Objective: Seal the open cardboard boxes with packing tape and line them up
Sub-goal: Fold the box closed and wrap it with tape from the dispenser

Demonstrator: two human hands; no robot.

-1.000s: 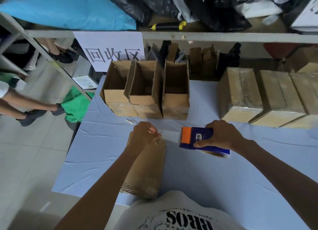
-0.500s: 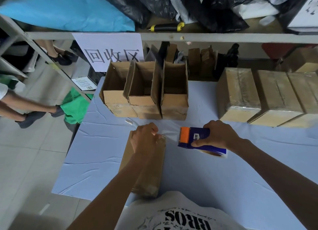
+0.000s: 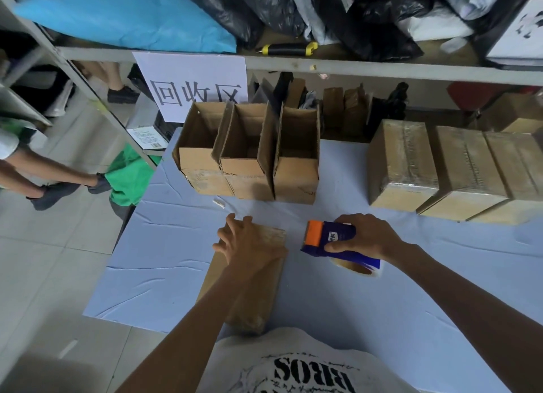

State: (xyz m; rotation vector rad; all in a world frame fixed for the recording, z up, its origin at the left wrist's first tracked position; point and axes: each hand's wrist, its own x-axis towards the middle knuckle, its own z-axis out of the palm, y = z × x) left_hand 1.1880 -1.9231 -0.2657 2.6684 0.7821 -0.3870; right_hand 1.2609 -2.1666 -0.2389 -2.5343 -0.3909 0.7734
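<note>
Box top (image 3: 246, 292) largely hidden beneath left hand (image 3: 249, 242) and forearm

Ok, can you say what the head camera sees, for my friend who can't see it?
A person's left hand presses flat on a cardboard box while the right hand holds a blue tape dispenser beside it on a blue table.

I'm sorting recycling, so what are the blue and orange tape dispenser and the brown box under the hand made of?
The blue and orange tape dispenser looks like smooth moulded plastic. The brown box looks like matt cardboard, glossy with clear tape at its far end.
</note>
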